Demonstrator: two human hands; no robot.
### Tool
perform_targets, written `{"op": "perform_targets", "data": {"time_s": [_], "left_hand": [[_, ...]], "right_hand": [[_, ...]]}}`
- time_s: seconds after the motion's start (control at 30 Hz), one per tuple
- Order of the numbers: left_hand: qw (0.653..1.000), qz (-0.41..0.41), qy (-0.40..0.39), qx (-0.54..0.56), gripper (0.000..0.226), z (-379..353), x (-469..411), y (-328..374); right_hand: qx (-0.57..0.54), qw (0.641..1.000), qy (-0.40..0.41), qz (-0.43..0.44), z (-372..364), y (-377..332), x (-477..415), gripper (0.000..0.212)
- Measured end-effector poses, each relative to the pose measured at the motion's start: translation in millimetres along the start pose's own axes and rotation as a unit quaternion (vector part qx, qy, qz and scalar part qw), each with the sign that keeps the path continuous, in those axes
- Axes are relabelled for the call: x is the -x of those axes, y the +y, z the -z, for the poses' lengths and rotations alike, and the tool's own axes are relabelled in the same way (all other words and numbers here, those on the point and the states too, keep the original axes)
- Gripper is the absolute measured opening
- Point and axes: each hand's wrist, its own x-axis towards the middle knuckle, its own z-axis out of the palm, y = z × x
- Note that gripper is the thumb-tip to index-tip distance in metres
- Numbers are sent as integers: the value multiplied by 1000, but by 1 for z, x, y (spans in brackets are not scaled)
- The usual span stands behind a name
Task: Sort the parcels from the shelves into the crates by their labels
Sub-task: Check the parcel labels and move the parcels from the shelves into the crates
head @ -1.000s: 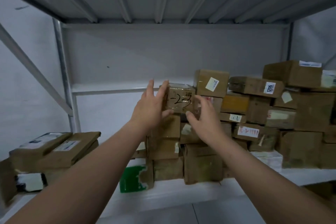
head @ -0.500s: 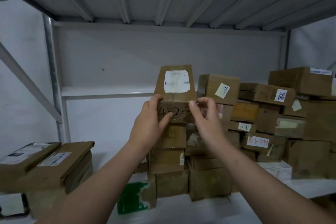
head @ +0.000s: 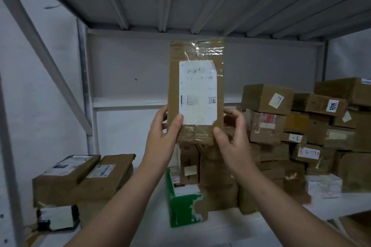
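I hold the box (head: 195,90) upright, left hand (head: 163,132) and right hand (head: 230,136) pinching its lower corners; thumbs should stay off the label (head: 197,92) while I read it.

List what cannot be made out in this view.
Head view only:
The label on the held parcel: print too blurred to read.
Its lower corners: covered by the left hand and right hand.
The crates: outside the frame.
The top right box: cut off by the right edge.

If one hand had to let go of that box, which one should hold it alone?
Probably the right hand: its fingers curl round the parcel and its thumb sits below the label. The left hand has its thumb over the label's corner.
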Motion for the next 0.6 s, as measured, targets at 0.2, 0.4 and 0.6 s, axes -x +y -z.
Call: {"op": "perform_targets", "data": {"time_s": [0.2,0.4,0.6], "left_hand": [[999,5,16,-28,36,51,17,1],[998,45,3,-48,34,91,53,-9],[992,128,-22,-3,56,118,86,-26]], "right_hand": [[2,1000,-14,12,-39,-15,19,46],[-13,997,-56,-52,-83,-20,50,43],[-58,981,-120,-139,-124,-4,79,50]]}}
